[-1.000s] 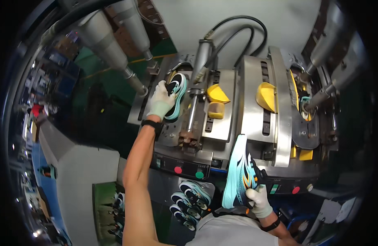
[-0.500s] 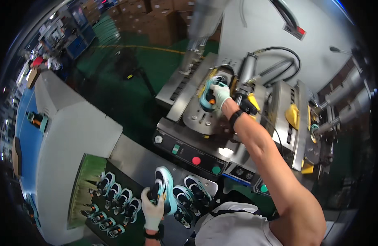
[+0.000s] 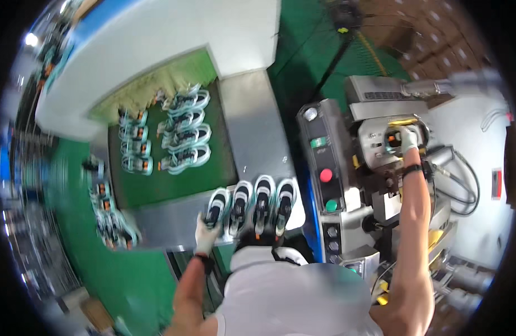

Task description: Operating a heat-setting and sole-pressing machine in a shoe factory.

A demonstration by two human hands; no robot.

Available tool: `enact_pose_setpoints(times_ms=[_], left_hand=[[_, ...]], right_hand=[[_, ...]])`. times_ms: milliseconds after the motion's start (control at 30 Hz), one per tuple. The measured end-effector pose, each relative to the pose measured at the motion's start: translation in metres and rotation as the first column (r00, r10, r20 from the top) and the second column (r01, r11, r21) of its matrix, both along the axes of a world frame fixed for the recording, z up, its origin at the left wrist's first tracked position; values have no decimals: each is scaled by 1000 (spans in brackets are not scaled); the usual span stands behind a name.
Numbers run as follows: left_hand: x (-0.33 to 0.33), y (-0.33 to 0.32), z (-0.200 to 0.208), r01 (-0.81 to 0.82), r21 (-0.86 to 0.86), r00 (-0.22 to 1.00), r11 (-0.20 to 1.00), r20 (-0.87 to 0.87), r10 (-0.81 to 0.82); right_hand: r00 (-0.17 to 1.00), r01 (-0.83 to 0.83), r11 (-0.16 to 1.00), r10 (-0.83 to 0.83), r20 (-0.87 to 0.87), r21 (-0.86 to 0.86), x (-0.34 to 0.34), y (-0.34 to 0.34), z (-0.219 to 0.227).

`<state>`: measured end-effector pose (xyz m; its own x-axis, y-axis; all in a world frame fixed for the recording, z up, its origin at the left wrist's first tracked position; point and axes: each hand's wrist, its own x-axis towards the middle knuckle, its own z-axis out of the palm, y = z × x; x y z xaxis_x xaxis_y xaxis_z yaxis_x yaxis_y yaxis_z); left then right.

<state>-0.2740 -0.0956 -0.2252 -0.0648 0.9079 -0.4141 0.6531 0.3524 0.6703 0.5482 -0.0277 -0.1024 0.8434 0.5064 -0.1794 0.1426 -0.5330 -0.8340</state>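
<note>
My gloved left hand [image 3: 206, 234] grips the heel end of a black, white and pale-teal sneaker [image 3: 218, 205], which is at the left end of a row on the metal table edge. Several matching sneakers [image 3: 263, 201] stand beside it, toes pointing away from me. My right arm reaches far to the right, into a pressing machine [image 3: 372, 147]. There my gloved right hand [image 3: 408, 139] is closed on another sneaker [image 3: 392, 140] seated in the machine's fixture; its fingers are small and partly blurred.
A green conveyor belt [image 3: 157, 187] carries several sneakers in two columns out from a bristle-curtained opening [image 3: 174, 78]. The machine's control panel [image 3: 321, 148] has red and green buttons. Hoses [image 3: 465, 190] curve beyond my right hand. More shoes [image 3: 108, 215] sit on the far left.
The view has swung left. My left hand has brought its raised sneaker to the left end of the row. My right hand stays at the sneaker in the machine.
</note>
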Motion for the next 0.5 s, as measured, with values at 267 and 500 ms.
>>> enact_pose_setpoints(times_ms=[267, 500], left_hand=[[-20, -10, -8, 101, 28, 994, 994, -35, -100], [-82, 21, -4, 83, -246, 933, 966, 359, 11]], right_hand=[[528, -395, 886, 435, 729, -243, -382, -97, 0], [419, -396, 703, 711, 565, -590, -465, -125, -54]])
